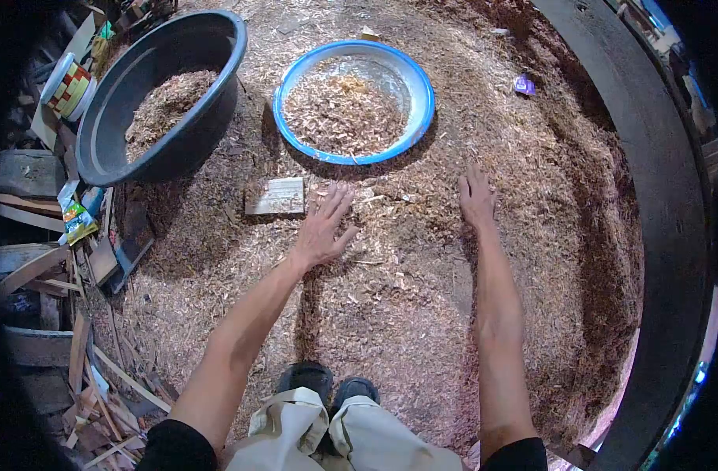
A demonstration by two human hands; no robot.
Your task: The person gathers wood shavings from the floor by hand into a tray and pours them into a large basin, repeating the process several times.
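My left hand is stretched out low over the wood shavings, fingers spread, holding nothing. To its left lies a small flat wooden block. My right hand reaches down to the shavings further right, fingers extended and apart; its tips seem to touch them. Just beyond both hands stands a blue-rimmed basin, partly filled with wood shavings. A large dark tub at the upper left is tilted and also holds shavings.
Scrap wood is piled along the left side, with a green and yellow snack packet and a white bucket. A purple wrapper lies at the upper right. A thick dark beam runs down the right.
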